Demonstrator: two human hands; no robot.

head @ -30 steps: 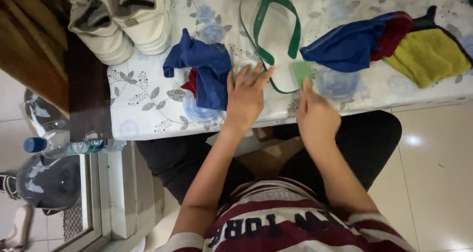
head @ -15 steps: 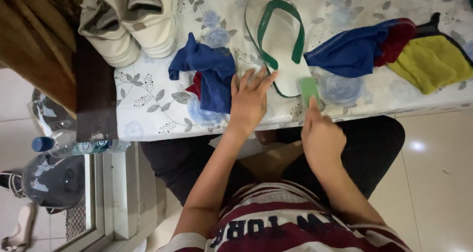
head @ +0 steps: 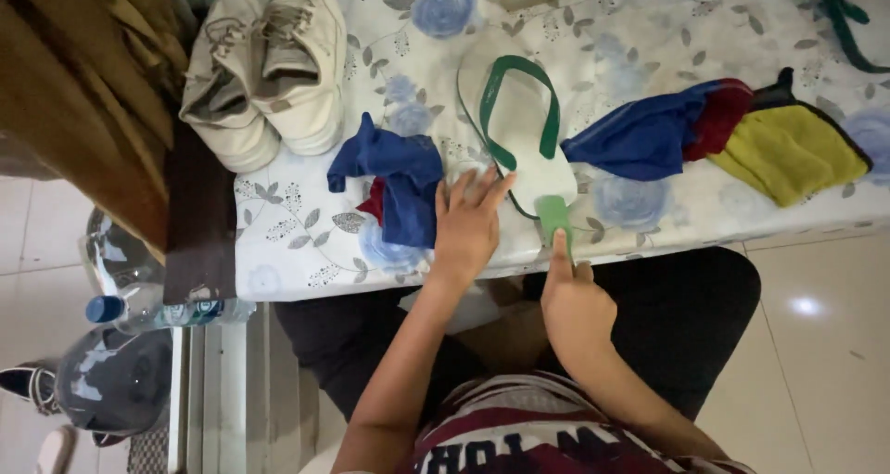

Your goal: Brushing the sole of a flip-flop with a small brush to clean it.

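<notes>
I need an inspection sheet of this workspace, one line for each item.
Surface: table under a floral cloth.
Job's things: white flip-flop with green strap; green brush at its heel.
Clutter: blue cloth, blue-red cloth, yellow cloth, white sneakers.
Hands: left hand flat beside the flip-flop; right hand holds the brush.
Cables: nothing seen.
Surroundings: tiled floor, bottle.

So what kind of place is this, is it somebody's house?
Probably a home. A table with a flowered cover holds a pair of white sneakers, a white flip-flop with green straps and cleaning cloths. The floor is pale tile, and a water bottle lies beside it.
</notes>
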